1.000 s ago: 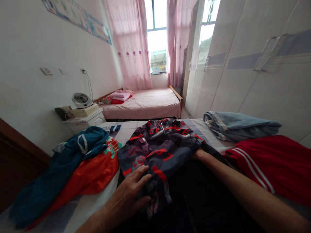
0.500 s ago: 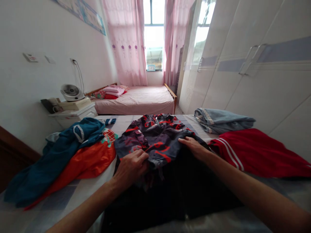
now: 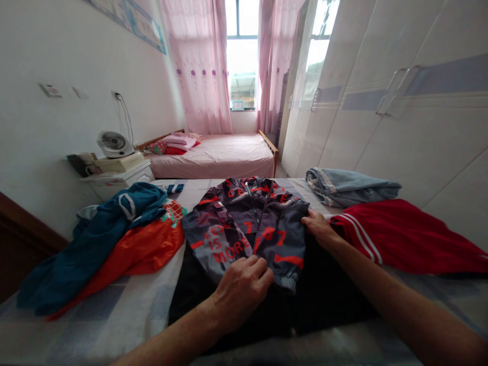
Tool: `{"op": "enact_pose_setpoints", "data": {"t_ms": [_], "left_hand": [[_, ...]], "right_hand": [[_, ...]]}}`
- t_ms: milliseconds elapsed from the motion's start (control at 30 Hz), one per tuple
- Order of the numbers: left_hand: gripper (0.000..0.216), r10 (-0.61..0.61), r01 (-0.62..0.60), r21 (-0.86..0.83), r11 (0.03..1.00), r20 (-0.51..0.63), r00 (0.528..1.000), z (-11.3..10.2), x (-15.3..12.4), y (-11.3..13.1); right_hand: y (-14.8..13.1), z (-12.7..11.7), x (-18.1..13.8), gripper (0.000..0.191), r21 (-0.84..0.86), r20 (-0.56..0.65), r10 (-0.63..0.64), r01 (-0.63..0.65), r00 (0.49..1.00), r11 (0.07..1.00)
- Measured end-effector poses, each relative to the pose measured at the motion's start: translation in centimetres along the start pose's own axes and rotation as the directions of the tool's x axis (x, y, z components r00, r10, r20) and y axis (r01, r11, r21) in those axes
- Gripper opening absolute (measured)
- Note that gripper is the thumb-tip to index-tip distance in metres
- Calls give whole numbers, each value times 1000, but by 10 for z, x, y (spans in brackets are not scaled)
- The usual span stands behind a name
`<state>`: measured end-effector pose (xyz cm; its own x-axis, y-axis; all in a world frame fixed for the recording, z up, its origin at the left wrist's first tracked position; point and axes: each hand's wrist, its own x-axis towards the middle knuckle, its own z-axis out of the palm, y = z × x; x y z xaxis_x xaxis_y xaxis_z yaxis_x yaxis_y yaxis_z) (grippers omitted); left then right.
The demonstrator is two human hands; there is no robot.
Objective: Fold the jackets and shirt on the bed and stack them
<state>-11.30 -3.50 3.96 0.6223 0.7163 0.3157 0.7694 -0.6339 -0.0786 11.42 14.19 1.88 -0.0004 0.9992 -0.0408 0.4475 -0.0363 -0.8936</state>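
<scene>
A dark grey jacket [image 3: 236, 223] with red lettering and a front zip lies spread over a black garment [image 3: 331, 284] on the bed. My left hand [image 3: 246, 279] has its fingers curled on the jacket's lower hem, near the middle. At the jacket's right side edge, my right hand [image 3: 319, 227] pinches the cloth between thumb and fingers. The jacket's collar points away from me, and part of its hem is hidden under my left hand.
Blue trousers [image 3: 95, 244] and an orange garment [image 3: 152, 249] lie on the left. To the right are folded jeans [image 3: 354, 187] and a red garment [image 3: 412, 236] with white stripes. Behind stand a pink-covered bed [image 3: 229, 152], a nightstand with a fan [image 3: 114, 144], and a white wardrobe [image 3: 381, 137].
The bunched jacket front has been pulled toward me and flattened, showing more lettering. My left hand moved right and nearer; my right hand shifted slightly right.
</scene>
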Motion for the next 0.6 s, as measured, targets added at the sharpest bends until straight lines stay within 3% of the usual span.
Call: {"op": "enact_pose_setpoints", "data": {"t_ms": [100, 167, 267, 333, 400, 500, 600], "left_hand": [[8, -2, 3, -17, 1000, 54, 999, -2, 0, 0], [6, -13, 17, -43, 999, 95, 995, -3, 0, 1], [24, -19, 24, -94, 995, 62, 998, -4, 2, 3], [37, 11, -3, -144, 990, 53, 999, -2, 3, 4], [42, 60, -35, -209, 977, 114, 992, 1, 3, 5], [44, 107, -50, -266, 963, 204, 973, 4, 4, 4], [33, 99, -42, -251, 967, 218, 971, 4, 7, 2]], "right_hand": [[-3, -15, -2, 51, -152, -99, -42, 27, 994, 988], [-9, -21, -6, 56, -314, -166, -177, 118, 970, 942], [-18, -18, -12, 50, -588, -116, -534, 375, 837, 716], [-17, -10, -13, 50, -670, 11, -648, 487, 761, 560], [-10, -2, -10, 51, -689, 181, -597, 534, 781, 490], [-1, 2, 3, 46, -673, 381, -399, 546, 834, 499], [-10, -3, 27, 42, -695, 341, -359, 491, 869, 525]]}}
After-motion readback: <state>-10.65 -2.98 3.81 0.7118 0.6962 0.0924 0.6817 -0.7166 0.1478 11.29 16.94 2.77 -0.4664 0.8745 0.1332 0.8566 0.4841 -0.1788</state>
